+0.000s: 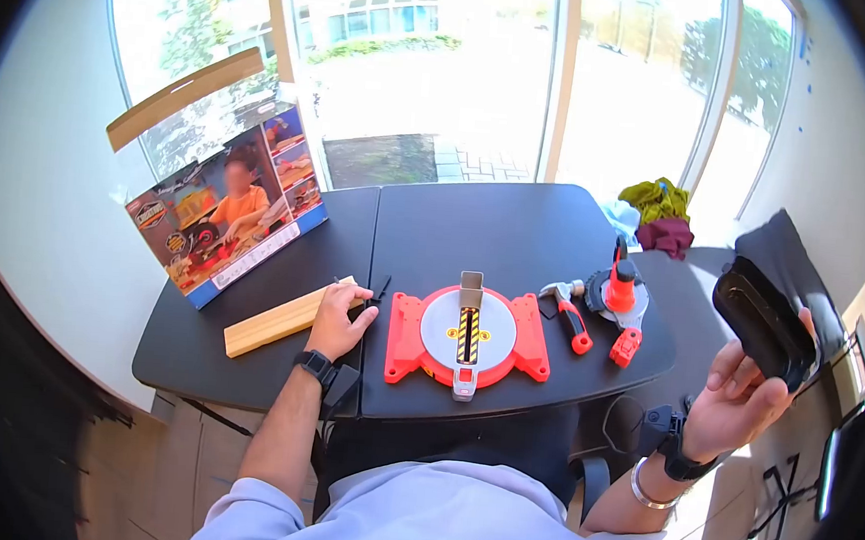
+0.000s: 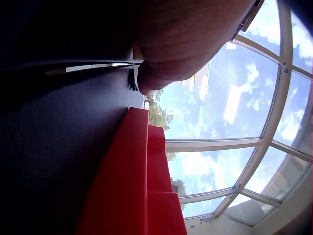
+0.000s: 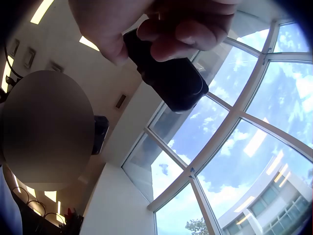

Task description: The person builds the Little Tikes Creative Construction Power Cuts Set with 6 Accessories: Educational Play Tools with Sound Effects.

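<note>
The right grip [image 1: 739,407] is closed round a black case [image 1: 765,318], its fingers curled on one end of it and holding it up off the right side of the surface. The left grip [image 1: 336,326] lies over the right end of a wooden plank, fingers relaxed and slightly spread, pinching nothing that can be seen.

Largest is the dark surface [image 1: 515,231], with a seam running front to back across it. At its left end stands a printed cardboard box [image 1: 246,207], its top flap raised. Near the middle sits a toy saw base [image 1: 528,342] with red wings, a round grey plate and a slot between black and yellow stripes; an upright grey piece stands at its back. The plank [image 1: 273,329] lies aslant between the box and the saw base, apart from the base. Right of the base is a red and grey toy saw [image 1: 621,293] with a dark toothed disc and its handle up. Between these two lies a hammer [image 1: 574,320] with a grey head and a red and black handle. Smallest is a thin black piece [image 1: 383,289], just beside the left fingertips, at the near-left of the base's back corner.
</note>
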The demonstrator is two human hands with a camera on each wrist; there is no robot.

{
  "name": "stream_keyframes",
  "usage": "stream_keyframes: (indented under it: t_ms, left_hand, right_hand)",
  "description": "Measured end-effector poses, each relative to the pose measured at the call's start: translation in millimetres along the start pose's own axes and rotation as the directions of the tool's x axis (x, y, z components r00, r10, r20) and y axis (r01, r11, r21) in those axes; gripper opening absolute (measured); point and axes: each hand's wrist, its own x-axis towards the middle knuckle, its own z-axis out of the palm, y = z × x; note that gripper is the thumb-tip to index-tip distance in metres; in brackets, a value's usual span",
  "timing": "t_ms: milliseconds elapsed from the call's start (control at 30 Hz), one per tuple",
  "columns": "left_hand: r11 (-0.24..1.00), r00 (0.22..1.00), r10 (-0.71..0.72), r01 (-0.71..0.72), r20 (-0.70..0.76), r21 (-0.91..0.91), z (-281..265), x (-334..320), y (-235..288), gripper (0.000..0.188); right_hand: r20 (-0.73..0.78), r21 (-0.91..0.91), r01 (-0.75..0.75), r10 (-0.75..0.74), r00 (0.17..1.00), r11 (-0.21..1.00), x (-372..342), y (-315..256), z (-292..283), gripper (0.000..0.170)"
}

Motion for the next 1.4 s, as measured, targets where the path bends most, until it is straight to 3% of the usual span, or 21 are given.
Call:
stream_keyframes:
  t_ms: [33,67,133,167,200,267,333,400,467,533,567,667,733,833,867,1033,1067,1133,1267,1400]
  left_hand:
    - [1.0,1.0,0.001,-0.001,0.01,-0.006,-1,-2,5,0.026]
    - [1.0,1.0,0.003,-0.003,0.022,-0.012,-2,-4,8,0.026]
    - [1.0,1.0,-0.012,0.012,0.024,-0.018,-2,0,3,0.027]
    - [1.0,0.999,-0.016,0.017,0.041,-0.023,-3,1,2,0.027]
    - [0.999,0.999,-0.021,0.022,0.031,-0.027,-3,1,1,0.027]
    - [0.999,0.999,-0.024,0.025,0.031,-0.031,-3,1,2,0.027]
    - [0.999,0.999,-0.026,0.027,0.031,-0.032,-3,0,3,0.027]
    - [0.999,0.999,-0.026,0.027,0.034,-0.032,-4,1,3,0.027]
    - [1.0,0.999,-0.02,0.021,0.039,-0.014,-4,1,3,0.028]
    - [1.0,0.999,-0.019,0.019,0.034,-0.016,-4,1,3,0.027]
    - [1.0,0.999,-0.018,0.018,0.031,-0.016,-3,1,3,0.026]
    - [1.0,1.0,-0.015,0.016,0.026,-0.023,-3,1,2,0.026]
    - [0.999,0.999,-0.021,0.022,0.028,-0.027,-2,0,2,0.026]
    - [1.0,1.0,-0.017,0.018,0.023,-0.022,-2,0,2,0.025]
    - [1.0,1.0,-0.008,0.008,0.019,-0.013,-2,0,1,0.025]
    - [1.0,1.0,0.005,-0.005,0.012,-0.016,-2,-1,1,0.025]
    - [1.0,1.0,0.007,-0.007,0.008,-0.021,-2,-1,2,0.025]
    - [1.0,1.0,0.0,0.001,0.016,-0.025,-2,0,2,0.025]
    - [0.999,1.0,-0.014,0.014,0.024,-0.035,-2,-1,1,0.025]
    - [0.999,1.0,-0.017,0.017,0.024,-0.031,-1,-2,0,0.025]
  right_hand:
    - [-0.015,0.007,0.046,-0.046,0.999,0.999,5,-4,10,0.085]
    - [-0.002,0.017,0.05,-0.05,0.999,0.999,7,-4,9,0.085]
    - [-0.032,-0.071,-0.007,0.005,0.999,0.997,10,12,8,0.071]
    - [0.034,-0.061,-0.015,0.017,0.999,0.998,10,17,6,0.061]
    - [0.043,-0.056,-0.01,0.012,0.999,0.998,11,24,3,0.061]
    - [0.129,-0.42,-0.046,0.109,0.986,0.906,14,37,-3,0.061]
    - [0.145,-0.48,-0.018,0.1,0.984,0.877,14,51,-2,0.061]
    - [0.245,-0.717,0.033,0.208,0.947,0.697,17,64,-9,0.058]
    - [0.223,-0.744,-0.01,0.262,0.939,0.669,16,72,-10,0.054]
    - [0.32,-0.836,0.092,0.344,0.883,0.541,13,96,-26,0.054]
    - [0.261,-0.887,0.021,0.464,0.846,0.46,13,100,-28,0.055]
    - [0.334,-0.853,0.057,0.458,0.824,0.519,-1,131,-51,0.058]
    - [0.301,-0.867,-0.004,0.531,0.792,0.498,-6,142,-62,0.063]
    - [0.253,-0.901,-0.099,0.698,0.67,0.422,-12,156,-73,0.072]
    - [0.251,-0.901,-0.1,0.698,0.67,0.421,-15,162,-76,0.072]
    - [0.254,-0.942,-0.025,0.758,0.601,0.335,-24,173,-79,0.075]
    - [0.253,-0.942,-0.025,0.758,0.601,0.335,-25,175,-80,0.075]
    - [0.27,-0.943,-0.03,0.816,0.512,0.331,-27,180,-82,0.074]
    - [0.35,-0.92,0.006,0.818,0.457,0.391,-35,194,-88,0.074]
    - [0.277,-0.951,-0.006,0.865,0.418,0.308,-37,191,-83,0.051]
